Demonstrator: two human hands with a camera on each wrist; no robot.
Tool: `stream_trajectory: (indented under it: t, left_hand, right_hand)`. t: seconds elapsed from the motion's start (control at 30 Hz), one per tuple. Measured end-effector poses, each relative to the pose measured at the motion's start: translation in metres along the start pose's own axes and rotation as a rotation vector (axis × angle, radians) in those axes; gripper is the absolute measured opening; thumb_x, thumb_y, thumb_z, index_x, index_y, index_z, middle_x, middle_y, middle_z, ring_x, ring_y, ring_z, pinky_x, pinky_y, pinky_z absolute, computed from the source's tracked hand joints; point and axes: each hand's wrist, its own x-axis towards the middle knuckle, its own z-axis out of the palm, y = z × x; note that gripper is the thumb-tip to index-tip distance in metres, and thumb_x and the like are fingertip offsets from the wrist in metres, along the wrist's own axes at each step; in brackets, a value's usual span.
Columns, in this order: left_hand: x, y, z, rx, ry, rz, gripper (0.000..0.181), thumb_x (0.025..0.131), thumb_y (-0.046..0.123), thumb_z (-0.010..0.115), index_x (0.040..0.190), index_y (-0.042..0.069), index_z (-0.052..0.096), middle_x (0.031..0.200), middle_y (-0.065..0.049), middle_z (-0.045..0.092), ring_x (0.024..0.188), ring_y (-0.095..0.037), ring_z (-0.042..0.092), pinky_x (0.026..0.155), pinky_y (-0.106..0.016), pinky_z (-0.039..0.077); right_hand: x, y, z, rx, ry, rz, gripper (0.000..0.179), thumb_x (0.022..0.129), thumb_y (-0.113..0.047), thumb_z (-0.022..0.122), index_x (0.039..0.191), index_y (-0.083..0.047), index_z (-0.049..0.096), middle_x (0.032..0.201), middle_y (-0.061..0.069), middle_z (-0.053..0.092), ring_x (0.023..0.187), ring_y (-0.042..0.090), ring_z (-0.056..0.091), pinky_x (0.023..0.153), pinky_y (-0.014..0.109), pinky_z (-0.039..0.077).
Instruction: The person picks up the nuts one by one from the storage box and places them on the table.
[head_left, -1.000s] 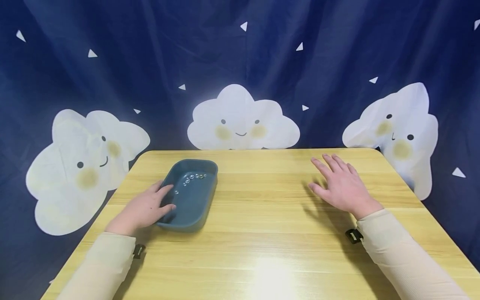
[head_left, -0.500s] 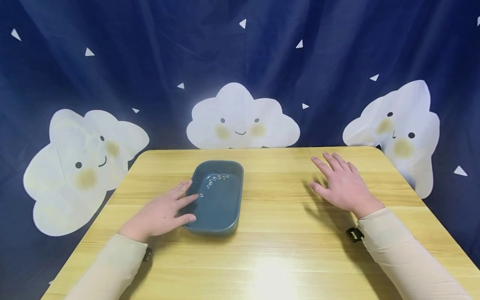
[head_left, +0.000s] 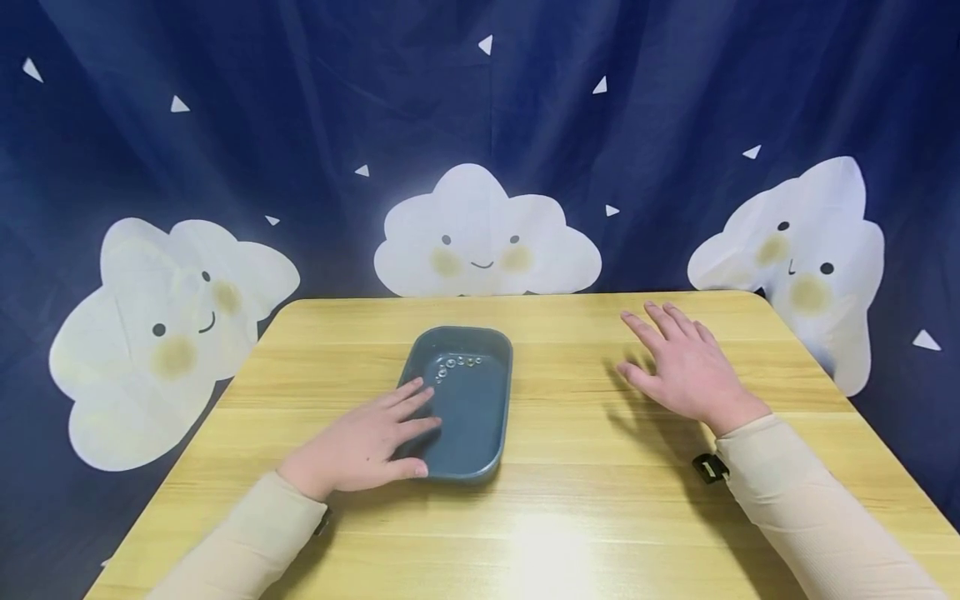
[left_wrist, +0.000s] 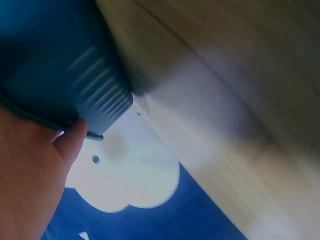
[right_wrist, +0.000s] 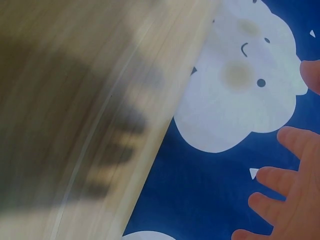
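Observation:
A dark blue-grey rectangular tray (head_left: 472, 425) stands on the table left of the middle. Several small clear beads (head_left: 451, 363) lie in a curved line near its far end. My left hand (head_left: 360, 442) reaches over the tray's left rim, fingers spread and fairly straight, tips above the inside. In the left wrist view the thumb (left_wrist: 74, 140) touches the rim of the tray (left_wrist: 95, 80), seen from its ribbed outer side; the other fingers are hidden. My right hand (head_left: 682, 371) is held above the table's right side, fingers spread, holding nothing.
The light wooden table (head_left: 570, 467) has its far edge against a dark blue curtain (head_left: 480, 100) printed with smiling white clouds (head_left: 487, 225). A black wrist device (head_left: 709, 468) shows under the right sleeve.
The tray has slid to the right and slightly nearer, with its beads and my left hand moving along. My left fingers are more spread. The right hand stays nearly still.

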Motion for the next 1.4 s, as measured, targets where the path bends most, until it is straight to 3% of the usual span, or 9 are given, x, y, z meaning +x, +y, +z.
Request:
stream_trajectory:
  t: [0.27, 0.53, 0.73, 0.9, 1.03, 1.17, 1.27, 1.4]
  left_hand:
    - [0.012, 0.018, -0.002, 0.003, -0.044, 0.075, 0.086, 0.088, 0.073, 0.055, 0.144, 0.008, 0.056, 0.16, -0.017, 0.033, 0.153, -0.031, 0.016, 0.116, -0.045, 0.029]
    - [0.019, 0.035, -0.003, -0.003, -0.066, 0.165, 0.102, 0.075, 0.079, 0.065, 0.144, 0.004, 0.055, 0.158, -0.021, 0.034, 0.152, -0.034, 0.018, 0.115, -0.044, 0.03]
    - [0.027, 0.048, -0.003, 0.049, -0.081, 0.243, 0.098, 0.075, 0.074, 0.07, 0.143, 0.005, 0.055, 0.155, -0.018, 0.041, 0.151, -0.032, 0.021, 0.116, -0.039, 0.029]
    - [0.036, 0.06, -0.002, 0.097, -0.037, 0.308, 0.088, 0.075, 0.073, 0.072, 0.133, 0.007, 0.063, 0.139, -0.012, 0.057, 0.145, -0.032, 0.035, 0.116, -0.036, 0.028]
    - [0.045, 0.068, 0.001, 0.141, 0.017, 0.357, 0.072, 0.076, 0.075, 0.068, 0.108, 0.012, 0.068, 0.115, -0.004, 0.063, 0.134, -0.029, 0.048, 0.114, -0.032, 0.032]
    - [0.053, 0.075, 0.006, 0.179, 0.049, 0.371, 0.065, 0.077, 0.079, 0.064, 0.088, 0.015, 0.062, 0.092, 0.003, 0.056, 0.113, -0.021, 0.055, 0.109, -0.027, 0.037]
    - [0.058, 0.079, 0.01, 0.195, 0.068, 0.364, 0.064, 0.076, 0.081, 0.062, 0.082, 0.017, 0.058, 0.08, 0.008, 0.048, 0.09, -0.015, 0.051, 0.093, -0.023, 0.043]
    - [0.062, 0.086, 0.014, 0.218, 0.078, 0.347, 0.062, 0.074, 0.083, 0.062, 0.077, 0.021, 0.055, 0.073, 0.012, 0.04, 0.074, -0.011, 0.037, 0.071, -0.023, 0.037]
  right_hand:
    - [0.001, -0.001, 0.001, -0.008, 0.007, -0.016, 0.075, 0.094, -0.056, 0.06, 0.155, -0.016, 0.04, 0.158, 0.021, 0.033, 0.146, 0.045, 0.025, 0.108, 0.068, 0.024]
    - [0.002, -0.003, 0.001, -0.007, -0.008, -0.016, 0.075, 0.095, -0.055, 0.06, 0.155, -0.016, 0.04, 0.158, 0.021, 0.032, 0.146, 0.044, 0.024, 0.108, 0.068, 0.023]
    - [0.003, -0.005, 0.001, -0.015, -0.009, -0.02, 0.075, 0.094, -0.058, 0.058, 0.155, -0.017, 0.04, 0.158, 0.021, 0.033, 0.147, 0.044, 0.024, 0.108, 0.068, 0.024]
    - [0.004, -0.008, 0.002, -0.009, -0.003, -0.029, 0.075, 0.094, -0.056, 0.06, 0.155, -0.017, 0.041, 0.158, 0.02, 0.033, 0.147, 0.044, 0.024, 0.108, 0.069, 0.025]
    - [0.005, -0.011, 0.002, -0.008, -0.008, -0.034, 0.075, 0.094, -0.056, 0.06, 0.155, -0.017, 0.04, 0.159, 0.02, 0.032, 0.147, 0.044, 0.023, 0.108, 0.068, 0.025]
    - [0.005, -0.016, 0.001, 0.004, -0.005, -0.043, 0.075, 0.094, -0.055, 0.062, 0.155, -0.018, 0.041, 0.158, 0.02, 0.033, 0.147, 0.044, 0.023, 0.108, 0.068, 0.024]
    - [0.006, -0.021, 0.0, 0.011, 0.006, -0.054, 0.074, 0.093, -0.055, 0.061, 0.154, -0.018, 0.042, 0.158, 0.02, 0.035, 0.147, 0.043, 0.024, 0.108, 0.068, 0.024]
    - [0.007, -0.028, -0.002, 0.017, 0.031, -0.086, 0.072, 0.094, -0.057, 0.059, 0.152, -0.018, 0.045, 0.155, 0.02, 0.038, 0.146, 0.044, 0.026, 0.108, 0.068, 0.025]
